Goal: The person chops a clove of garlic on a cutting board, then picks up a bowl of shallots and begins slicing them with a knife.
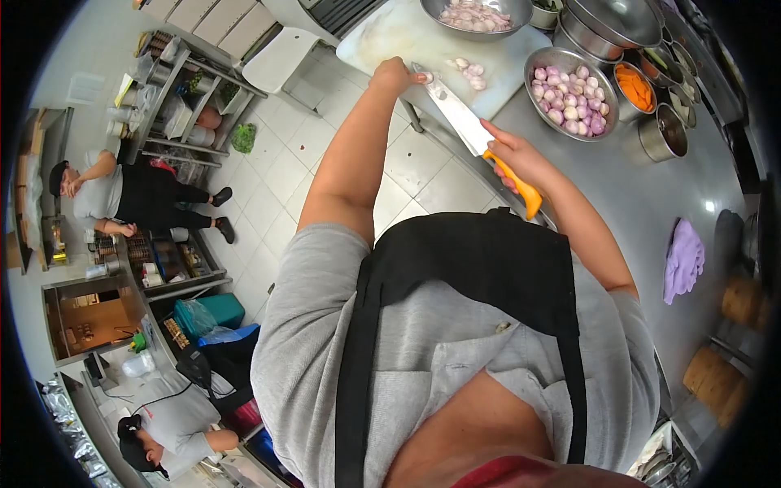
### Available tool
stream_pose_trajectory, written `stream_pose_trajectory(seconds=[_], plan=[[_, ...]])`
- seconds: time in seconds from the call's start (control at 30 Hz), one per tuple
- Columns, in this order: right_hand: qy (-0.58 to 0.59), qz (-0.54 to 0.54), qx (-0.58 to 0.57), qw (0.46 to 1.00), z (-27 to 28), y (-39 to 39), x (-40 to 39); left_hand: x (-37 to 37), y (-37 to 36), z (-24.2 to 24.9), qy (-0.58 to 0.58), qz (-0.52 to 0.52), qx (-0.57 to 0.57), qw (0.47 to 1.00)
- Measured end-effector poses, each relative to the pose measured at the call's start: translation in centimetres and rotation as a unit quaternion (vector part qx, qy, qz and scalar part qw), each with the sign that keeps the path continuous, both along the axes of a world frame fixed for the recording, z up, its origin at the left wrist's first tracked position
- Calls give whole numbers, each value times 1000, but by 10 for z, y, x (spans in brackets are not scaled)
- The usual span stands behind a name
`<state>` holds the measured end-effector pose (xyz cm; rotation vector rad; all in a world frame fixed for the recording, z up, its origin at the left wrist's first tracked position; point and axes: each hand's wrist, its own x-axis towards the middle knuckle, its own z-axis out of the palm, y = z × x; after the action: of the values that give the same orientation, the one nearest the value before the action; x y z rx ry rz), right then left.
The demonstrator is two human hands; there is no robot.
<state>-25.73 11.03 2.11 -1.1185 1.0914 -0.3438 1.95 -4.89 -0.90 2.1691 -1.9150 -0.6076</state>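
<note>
My right hand [525, 160] is wrapped round the orange handle of a large knife [460, 116], whose blade points up and left over the corner of the white cutting board [366, 47]. At the tip end of the blade is my left hand [394, 75], its fingers closed; what it holds is too small to tell. Several peeled shallot pieces [472, 75] lie on the board, right of the blade tip. A metal bowl of whole purple shallots [569, 101] stands beside the board. Another bowl [478, 31] holds cut shallots at the board's far side.
A container of orange pieces [635, 87], a metal pot [663, 133] and stacked bowls [620, 20] stand on the right. A purple cloth [684, 260] lies on the metal counter [626, 195]. Two other people [154, 195] are at the left, near shelves. A white chair [281, 58] stands beyond the board.
</note>
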Motion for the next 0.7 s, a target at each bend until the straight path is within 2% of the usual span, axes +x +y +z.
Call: stream_pose_trajectory(seconds=[0.13, 0.27, 0.37, 0.43, 0.53, 0.7], plan=[[-12, 13, 14, 1000, 10, 6, -16, 2, 0, -3, 15, 14, 3, 1000], [28, 32, 10, 999, 28, 15, -29, 2, -4, -3, 13, 21, 6, 1000], [53, 22, 5, 998, 34, 21, -45, 5, -13, -4, -3, -6, 20, 1000], [56, 5, 6, 998, 34, 22, -50, 8, -23, -5, -30, -50, 68, 996], [36, -18, -17, 999, 21, 20, -50, 14, -34, -14, -47, -98, 42, 993], [-93, -71, 24, 993, -6, 15, -18, 10, -33, -4, -100, -101, 58, 988]])
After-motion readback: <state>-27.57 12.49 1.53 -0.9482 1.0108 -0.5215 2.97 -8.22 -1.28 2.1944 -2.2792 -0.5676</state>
